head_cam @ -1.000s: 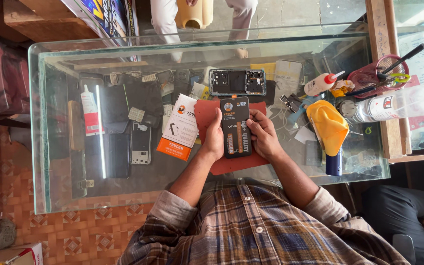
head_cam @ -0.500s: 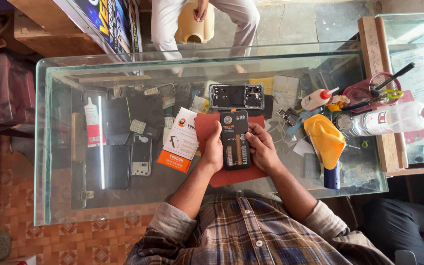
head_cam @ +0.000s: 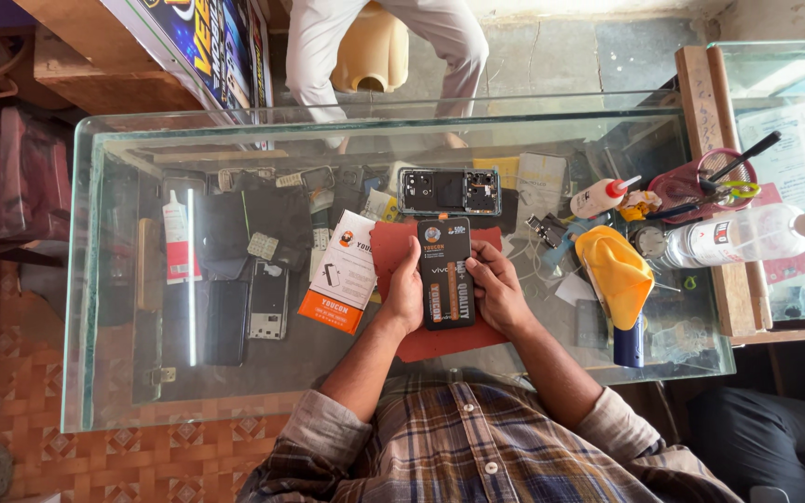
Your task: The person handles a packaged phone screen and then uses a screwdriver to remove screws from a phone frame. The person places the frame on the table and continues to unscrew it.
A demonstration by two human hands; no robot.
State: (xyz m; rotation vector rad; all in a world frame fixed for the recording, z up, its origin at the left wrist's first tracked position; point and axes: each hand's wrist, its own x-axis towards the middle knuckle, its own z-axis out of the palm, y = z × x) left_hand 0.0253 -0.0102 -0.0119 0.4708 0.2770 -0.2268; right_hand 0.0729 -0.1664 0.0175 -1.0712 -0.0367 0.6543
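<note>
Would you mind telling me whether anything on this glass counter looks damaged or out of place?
Yes: a phone lies beyond the red mat with its back off and its insides bare. Loose phone parts are strewn on the left. The flat black pack held by the left hand and right hand looks intact.

A phone repair shop: glass counter (head_cam: 104, 279) strewn with opened phones (head_cam: 449, 191) and tools (head_cam: 738, 177).

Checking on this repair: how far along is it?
Done: the opened phone lies back-off on the glass counter. In hand: left hand and right hand hold a black packaged part over the red mat. Left: it looks unopened, nothing fitted.
</note>
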